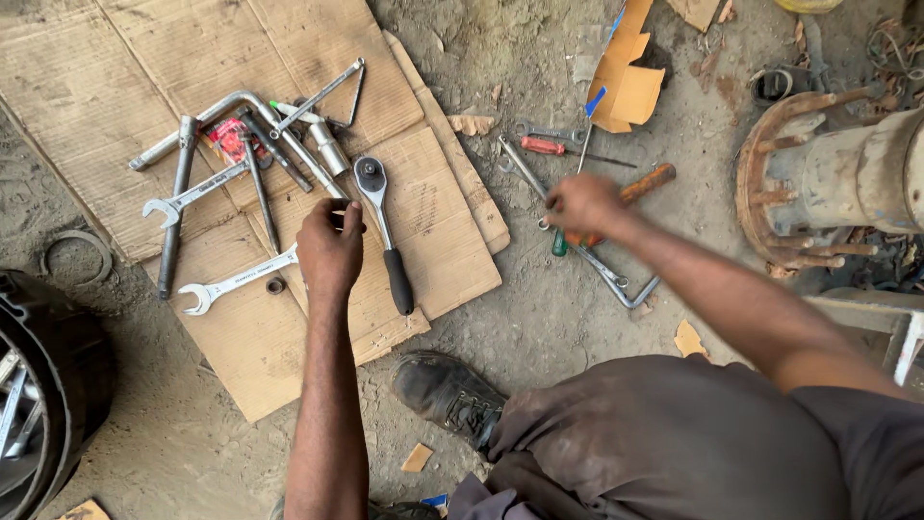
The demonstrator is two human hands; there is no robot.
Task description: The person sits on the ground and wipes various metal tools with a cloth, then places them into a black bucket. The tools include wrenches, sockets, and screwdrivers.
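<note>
Head view, looking down on dirt ground. Left hand (329, 248) hovers over flattened brown cardboard (115, 77), creased and dusty; fingers curled in narrow, something small and dark pinched at the fingertips, too hidden to tell what. Just right of it lies a ratchet wrench (383, 226): shiny round metal head, black grip handle, lying on the cardboard, not touched. Just left of the hand, a polished combination spanner (236, 281), open jaw end toward the left, with a small dark ring-shaped nut (275, 285) beside it. Farther up, a second spanner (188, 197), a long grey steel bar (175, 212) and a bent L-shaped wheel wrench (236, 106), all piled near each other.

Right hand (582, 205) is off the cardboard, over bare dirt, motion-blurred; closed around an orange-handled tool (650, 180), wooden-looking shaft sticking out up-right. Whether it fully grips or just covers it, cannot tell for sure. Under the hand lies a bent chrome rod wrench (616, 279). Above, a red-handled screwdriver (549, 146), thin metal shank.

Far right: a rusty wheel hub (799, 183) with studs, rough and flaky. Bottom: a scuffed black shoe (448, 390). Left edge: a black tyre (53, 385).
</note>
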